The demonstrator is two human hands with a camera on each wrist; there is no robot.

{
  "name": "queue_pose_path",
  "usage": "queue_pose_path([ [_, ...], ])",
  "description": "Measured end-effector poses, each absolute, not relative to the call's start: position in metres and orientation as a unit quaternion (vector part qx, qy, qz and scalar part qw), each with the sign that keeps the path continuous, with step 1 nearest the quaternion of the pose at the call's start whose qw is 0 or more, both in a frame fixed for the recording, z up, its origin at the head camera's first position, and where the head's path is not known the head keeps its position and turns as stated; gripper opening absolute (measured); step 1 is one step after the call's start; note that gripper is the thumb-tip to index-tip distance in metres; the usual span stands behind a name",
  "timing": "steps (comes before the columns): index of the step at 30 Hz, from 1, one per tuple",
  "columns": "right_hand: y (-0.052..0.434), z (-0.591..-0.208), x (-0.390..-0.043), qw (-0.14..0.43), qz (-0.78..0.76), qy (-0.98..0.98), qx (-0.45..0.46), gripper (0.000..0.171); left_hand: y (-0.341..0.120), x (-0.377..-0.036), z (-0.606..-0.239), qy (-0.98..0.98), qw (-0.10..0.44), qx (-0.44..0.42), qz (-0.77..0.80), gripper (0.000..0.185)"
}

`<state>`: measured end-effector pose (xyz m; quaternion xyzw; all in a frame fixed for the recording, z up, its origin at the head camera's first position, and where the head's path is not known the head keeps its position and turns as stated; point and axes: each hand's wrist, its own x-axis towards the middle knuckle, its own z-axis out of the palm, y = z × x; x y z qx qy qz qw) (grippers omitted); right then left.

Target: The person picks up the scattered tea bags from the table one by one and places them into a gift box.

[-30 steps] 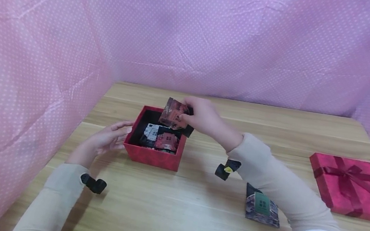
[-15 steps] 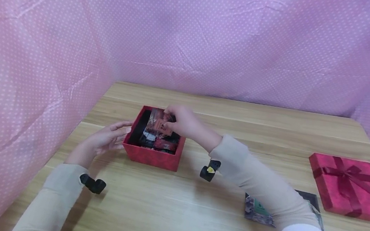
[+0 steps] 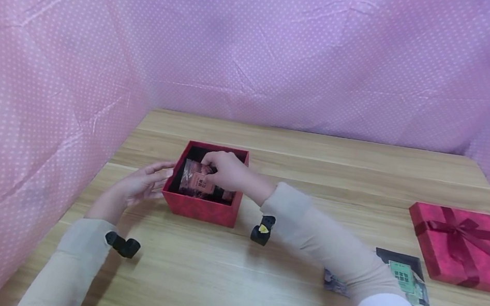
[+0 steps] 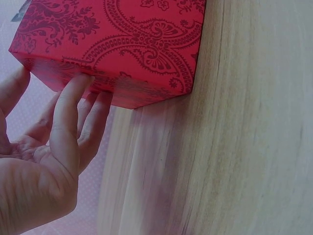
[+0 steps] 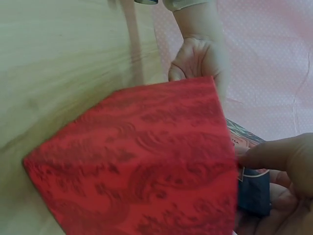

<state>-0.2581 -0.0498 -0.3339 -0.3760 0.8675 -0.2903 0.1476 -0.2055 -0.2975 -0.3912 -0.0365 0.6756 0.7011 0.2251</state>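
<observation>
One thin, light, crinkly printed foil packet (image 3: 196, 181), pinched at its top edge by the right hand (image 3: 224, 170), sits inside the open red patterned cardboard box (image 3: 199, 208) near the bench's far-left corner; the relaxed left hand (image 3: 142, 184) rests flat-fingered against the box's side.

Red box (image 3: 201, 208): paper-covered card, matt, darker paisley print on its walls. Packet (image 3: 196, 182) in right hand (image 3: 227, 170): glossy printed wrapper, slightly crinkled. Surface (image 3: 227, 281): pale wood-grain, smooth, low sheen. Lid (image 3: 467, 248): matt red card, satin ribbon bow. Backdrop (image 3: 288, 49): thin pink dotted cloth, creased. Sleeves: soft beige knit.
</observation>
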Motion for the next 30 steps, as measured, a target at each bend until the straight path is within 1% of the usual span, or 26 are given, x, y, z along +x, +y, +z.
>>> queue_pose_path([
  [2, -0.052, -0.337, -0.257, 0.17, -0.302, 0.863, -0.366, 0.017, -0.297, -0.206, -0.392, 0.674, 0.225, -0.039, 0.702, 0.027],
  [5, -0.056, -0.342, -0.256, 0.187, -0.313, 0.861, -0.355, 0.018, -0.297, -0.205, -0.392, 0.667, 0.227, -0.042, 0.708, 0.022],
  [9, -0.061, -0.345, -0.255, 0.188, -0.318, 0.861, -0.35, 0.018, -0.297, -0.205, -0.392, 0.664, 0.227, -0.044, 0.711, 0.02],
  [13, -0.065, -0.346, -0.255, 0.204, -0.329, 0.856, -0.343, 0.013, -0.297, -0.205, -0.392, 0.669, 0.225, -0.044, 0.707, 0.021],
  [18, -0.069, -0.349, -0.254, 0.214, -0.333, 0.853, -0.34, 0.012, -0.297, -0.206, -0.392, 0.672, 0.227, -0.045, 0.703, 0.023],
  [22, -0.073, -0.353, -0.254, 0.198, -0.317, 0.857, -0.354, 0.01, -0.297, -0.206, -0.392, 0.673, 0.227, -0.049, 0.703, 0.022],
  [25, -0.075, -0.356, -0.255, 0.187, -0.307, 0.86, -0.364, 0.01, -0.297, -0.206, -0.392, 0.671, 0.227, -0.047, 0.704, 0.025],
  [28, -0.076, -0.358, -0.255, 0.19, -0.305, 0.86, -0.362, 0.011, -0.298, -0.206, -0.392, 0.672, 0.227, -0.04, 0.703, 0.035],
  [30, -0.077, -0.359, -0.255, 0.197, -0.306, 0.859, -0.36, 0.011, -0.298, -0.206, -0.392, 0.674, 0.227, -0.038, 0.702, 0.037],
])
